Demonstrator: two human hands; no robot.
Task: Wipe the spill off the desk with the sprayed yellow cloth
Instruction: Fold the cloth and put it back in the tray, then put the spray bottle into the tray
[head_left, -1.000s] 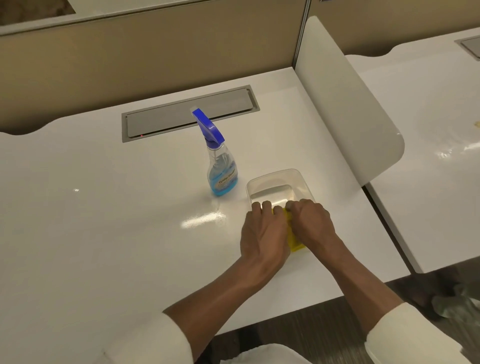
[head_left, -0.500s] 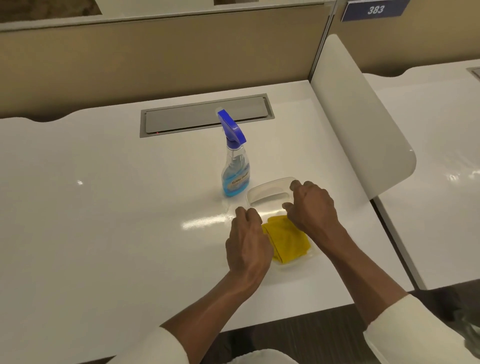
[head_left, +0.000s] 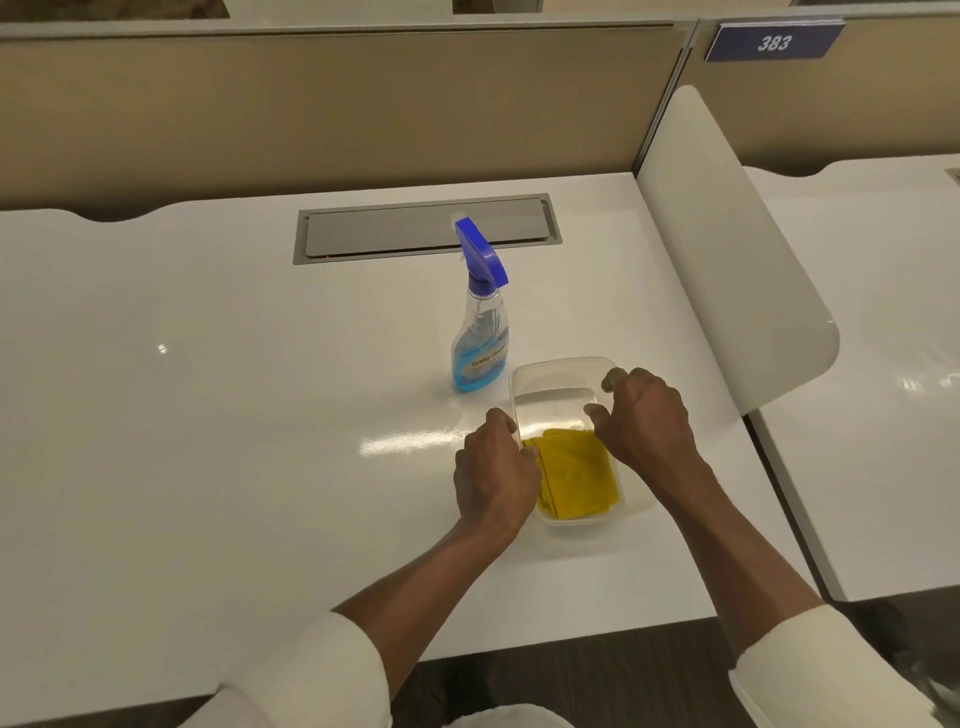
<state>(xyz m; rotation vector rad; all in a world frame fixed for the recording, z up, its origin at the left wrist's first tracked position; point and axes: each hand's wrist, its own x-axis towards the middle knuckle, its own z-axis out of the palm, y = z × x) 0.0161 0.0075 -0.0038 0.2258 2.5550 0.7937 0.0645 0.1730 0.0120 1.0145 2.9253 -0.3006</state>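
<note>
The cloth (head_left: 574, 475) lies folded in the near end of a clear tub (head_left: 550, 366) on the table (head_left: 208, 415), and both hands are at that tub. The left hand (head_left: 493, 475) has its fingers (head_left: 501, 418) curled over the tub's left wall, the cloth just to their right; the right hand (head_left: 647, 415) is half-closed over the right side, its fingers (head_left: 597, 413) bent and holding nothing I can see, with the cloth just below them. Whether the left is really pinching the rim or only resting on it I can't tell from here. The tub looks light, so a tug on the cloth could drag it along or tip it, unless the left hand pins it. The bottle (head_left: 480, 332) stands just beyond the left fingers, close enough that a sliding tub or a careless lift might knock it over. I can't make out the spill on the glossy top, so a wipe could easily miss it.
</note>
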